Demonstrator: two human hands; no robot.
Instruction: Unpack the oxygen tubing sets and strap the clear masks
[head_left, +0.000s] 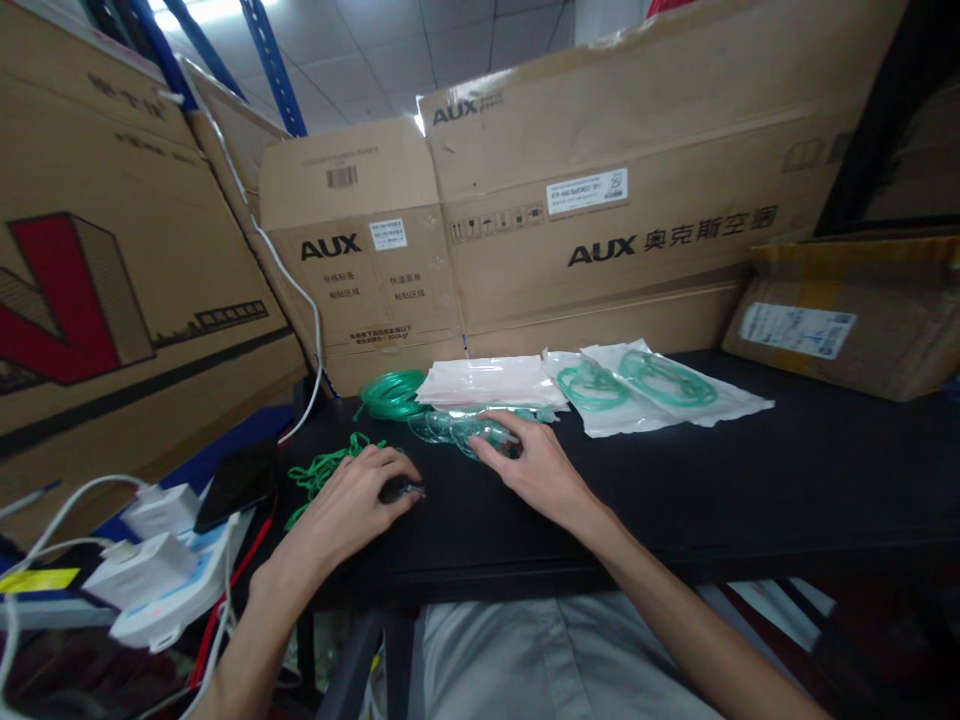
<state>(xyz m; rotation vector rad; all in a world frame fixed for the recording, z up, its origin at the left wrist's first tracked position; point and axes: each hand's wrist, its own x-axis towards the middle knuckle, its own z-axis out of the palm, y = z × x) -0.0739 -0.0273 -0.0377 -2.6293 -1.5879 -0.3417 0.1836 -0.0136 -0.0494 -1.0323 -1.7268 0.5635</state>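
Note:
My right hand (536, 462) has its thumb and fingers closed around a clear, green-tinted plastic mask (480, 432), which lies among more clear masks (431, 428) on the black table. On the left, my left hand (364, 492) is curled low over the tabletop. A small shiny piece (411, 490) shows at its fingertips, too small to name. Thin green elastic cords (319, 470) lie in a tangle beside and partly behind that hand. Behind the masks sit a coil of green tubing (394, 393) and a stack of white plastic bags (487, 382).
Two clear-and-white pouches with coiled green tubing (667, 385) lie at the back right, near a taped carton (832, 330). Large cardboard panels (600, 200) wall the back. At left are a power strip (180, 590) with chargers, a black phone (238, 485) and loose cables.

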